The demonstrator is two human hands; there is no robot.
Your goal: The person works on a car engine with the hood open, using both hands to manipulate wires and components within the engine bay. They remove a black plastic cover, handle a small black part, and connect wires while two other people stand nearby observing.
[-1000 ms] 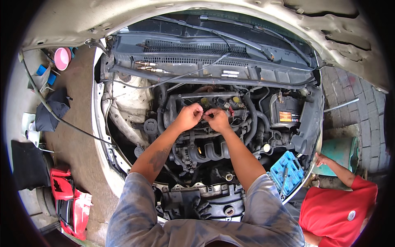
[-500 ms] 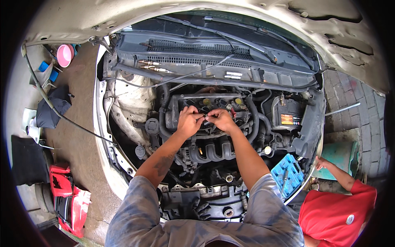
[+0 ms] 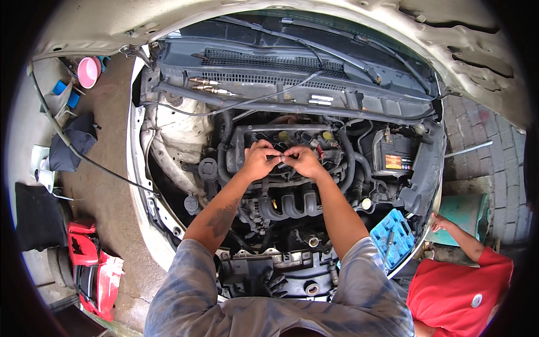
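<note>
My left hand (image 3: pixel 260 160) and my right hand (image 3: pixel 304 162) meet over the dark engine cover (image 3: pixel 240 141), fingertips pinched together. A small thing sits between the fingers, pale at one end, too small to name. Just beyond them are yellow-topped caps, one of them a round yellow cap (image 3: pixel 327 136) at the right, with a red connector (image 3: pixel 320 151) beside my right fingers. Nearer me, the black intake manifold (image 3: pixel 288 206) curves below my wrists. On the ledge under the windshield lie several used-looking spark plugs (image 3: pixel 209 88) and small white cylinders (image 3: pixel 320 100).
A blue tool case (image 3: pixel 391 238) rests at the front right, near the car battery (image 3: pixel 397 153). A person in a red shirt (image 3: pixel 457 289) stands there, one hand by the fender. The hood (image 3: pixel 106 25) is raised overhead. Red body parts (image 3: pixel 95 269) lie on the left floor.
Both hands stay over the engine cover. The fingertips have shifted slightly around the small thing, with the left fingers stretched a little further toward the right hand.
</note>
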